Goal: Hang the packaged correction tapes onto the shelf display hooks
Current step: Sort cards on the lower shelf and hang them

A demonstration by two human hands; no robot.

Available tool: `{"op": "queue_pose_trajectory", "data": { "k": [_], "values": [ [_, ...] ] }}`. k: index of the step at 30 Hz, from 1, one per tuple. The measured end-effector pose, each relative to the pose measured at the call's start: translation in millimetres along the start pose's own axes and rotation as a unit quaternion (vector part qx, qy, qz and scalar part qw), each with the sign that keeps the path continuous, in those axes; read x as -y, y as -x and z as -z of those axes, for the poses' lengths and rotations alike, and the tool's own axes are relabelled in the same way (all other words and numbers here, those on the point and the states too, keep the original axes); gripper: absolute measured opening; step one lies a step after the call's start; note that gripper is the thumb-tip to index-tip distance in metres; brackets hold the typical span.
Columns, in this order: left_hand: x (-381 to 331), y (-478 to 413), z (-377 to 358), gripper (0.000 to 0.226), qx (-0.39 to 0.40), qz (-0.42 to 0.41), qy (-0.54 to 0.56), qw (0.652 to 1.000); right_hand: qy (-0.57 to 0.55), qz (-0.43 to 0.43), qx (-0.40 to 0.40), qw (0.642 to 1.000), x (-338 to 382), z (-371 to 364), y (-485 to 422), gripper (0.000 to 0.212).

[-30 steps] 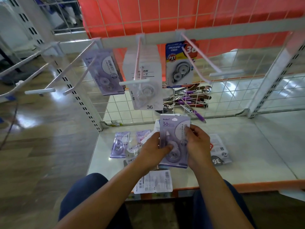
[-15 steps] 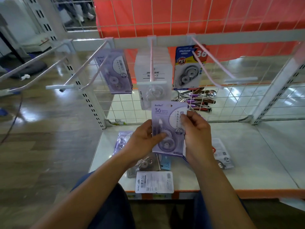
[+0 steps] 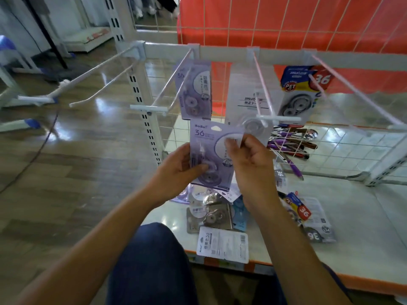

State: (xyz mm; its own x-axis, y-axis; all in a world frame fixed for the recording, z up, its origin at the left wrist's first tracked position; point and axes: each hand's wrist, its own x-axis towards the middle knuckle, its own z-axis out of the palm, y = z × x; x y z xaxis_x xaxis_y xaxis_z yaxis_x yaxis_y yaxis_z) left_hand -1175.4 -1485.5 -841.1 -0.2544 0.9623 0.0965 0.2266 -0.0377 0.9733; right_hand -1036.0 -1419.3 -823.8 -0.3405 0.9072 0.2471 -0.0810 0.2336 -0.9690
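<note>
1. 2 hands on it, head view: left hand (image 3: 176, 170) pinches the purple pack (image 3: 204, 146) at its left side, right hand (image 3: 248, 159) pinches its upper right, just below the hooks.
2. Best bet: line its hang hole (image 3: 217, 128) up with the left hook (image 3: 148, 107), then slide it on level.

- One wide-angle camera, worn on the person's head, looks forward and down along both forearms.
- The left hand (image 3: 176, 170) and right hand (image 3: 251, 164), holding a purple pack (image 3: 204, 146), sit mid-frame at close range.
- Beyond them, the hook rail (image 3: 224, 51) crosses the upper frame; the shelf (image 3: 363, 216) lies lower right.
</note>
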Motion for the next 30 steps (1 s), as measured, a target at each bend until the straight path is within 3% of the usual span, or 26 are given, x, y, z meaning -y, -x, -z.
{"op": "queue_pose_trajectory", "data": {
  "k": [6,9,18,30],
  "values": [
    [-0.8,9.5,22.7,0.031,-0.005,-0.033,0.003,0.999,0.018,0.044,0.035,0.998,11.7,-22.0,-8.1,0.01],
    [-2.3,14.4,32.4,0.032,-0.016,-0.047,0.005,0.999,0.024,0.044,0.053,0.997,17.4,-28.5,-7.3,0.021],
    [-11.1,26.4,52.0,0.035,-0.032,-0.094,-0.042,0.994,0.014,0.085,0.088,0.992,30.5,-38.0,-2.7,0.017],
    [1.9,14.7,62.8,0.031,-0.039,-0.077,0.002,0.996,0.073,0.097,0.082,0.989,23.5,-56.3,-22.3,0.012]
  ]
}}
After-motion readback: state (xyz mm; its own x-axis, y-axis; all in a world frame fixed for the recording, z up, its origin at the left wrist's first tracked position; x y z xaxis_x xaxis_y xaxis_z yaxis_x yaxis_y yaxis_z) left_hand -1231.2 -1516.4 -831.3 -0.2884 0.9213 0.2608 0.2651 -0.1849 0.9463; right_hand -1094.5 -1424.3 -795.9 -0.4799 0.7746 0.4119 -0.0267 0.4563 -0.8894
